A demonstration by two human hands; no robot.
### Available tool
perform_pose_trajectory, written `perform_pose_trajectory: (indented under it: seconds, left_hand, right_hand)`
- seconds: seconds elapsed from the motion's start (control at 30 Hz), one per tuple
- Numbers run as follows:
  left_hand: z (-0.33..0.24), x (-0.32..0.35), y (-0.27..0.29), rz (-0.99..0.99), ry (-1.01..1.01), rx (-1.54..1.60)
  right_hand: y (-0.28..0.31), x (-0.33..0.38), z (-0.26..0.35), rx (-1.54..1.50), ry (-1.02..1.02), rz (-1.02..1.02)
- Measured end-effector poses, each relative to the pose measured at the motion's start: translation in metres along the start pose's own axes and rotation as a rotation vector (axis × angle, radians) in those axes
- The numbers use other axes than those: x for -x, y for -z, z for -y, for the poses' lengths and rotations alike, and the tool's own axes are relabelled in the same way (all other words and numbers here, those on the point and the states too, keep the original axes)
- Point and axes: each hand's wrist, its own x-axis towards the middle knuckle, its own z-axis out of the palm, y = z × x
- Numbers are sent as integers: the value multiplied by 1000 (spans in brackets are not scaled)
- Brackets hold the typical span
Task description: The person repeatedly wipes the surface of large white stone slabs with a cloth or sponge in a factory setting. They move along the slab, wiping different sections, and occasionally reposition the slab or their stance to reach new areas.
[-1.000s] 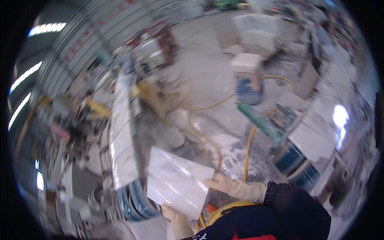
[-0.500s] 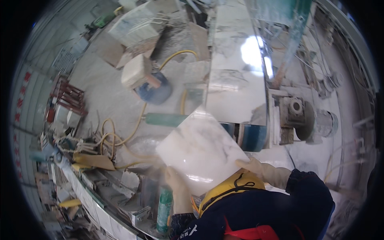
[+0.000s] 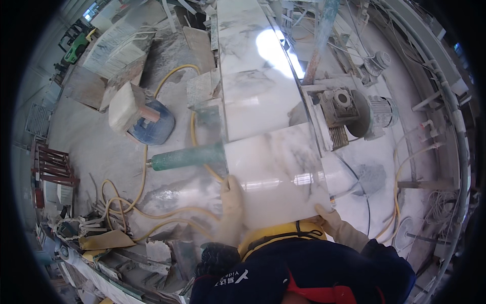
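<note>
Between my hands is a glossy white stone slab (image 3: 278,187) with grey veining. Its far edge meets or overlaps a matching slab (image 3: 253,96) lying on the long machine bed; I cannot tell which. My left hand (image 3: 232,205), in a beige glove, grips the slab's left edge near the close corner. At the near right corner, my gloved right hand (image 3: 334,223) holds it, with fingers partly hidden underneath. A yellow apron (image 3: 283,232) shows just below the slab's near edge.
A green roller (image 3: 187,158) sticks out on the left, with a yellow hose (image 3: 144,175) looping past it. A pale block sits on a blue drum (image 3: 159,126) at the far left. Right of the bed stands a motor with a gearbox (image 3: 340,107). Scrap pieces (image 3: 159,251) lie at lower left.
The held slab has turned from a diamond position to nearly in line with the machine bed, its far edge now at the bed's slab. Both hands moved with it. The view has shifted right.
</note>
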Motion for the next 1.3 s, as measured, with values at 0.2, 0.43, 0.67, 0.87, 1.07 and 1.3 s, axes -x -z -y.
perform_pose_trajectory:
  seconds: [0.2, 0.43, 0.67, 0.87, 1.07, 1.3]
  left_hand:
    - [10, -5, 1, 87, 12, -99]
    - [21, -18, -2, 78, -25, -175]
    - [30, -40, -5, 68, 22, -233]
    - [19, -47, -6, 79, 18, -218]
    - [9, -45, -10, 49, 14, -217]
    - [14, -59, -15, 18, -20, -162]
  right_hand:
    - [8, 4, -30, -124, -26, -39]
    - [3, -7, -26, -71, -52, -54]
    - [8, -25, -20, -56, -50, -93]
    - [11, -35, -19, -30, -39, -81]
    - [2, -38, -15, -8, -55, -120]
    - [-9, -39, -5, -151, -51, -89]
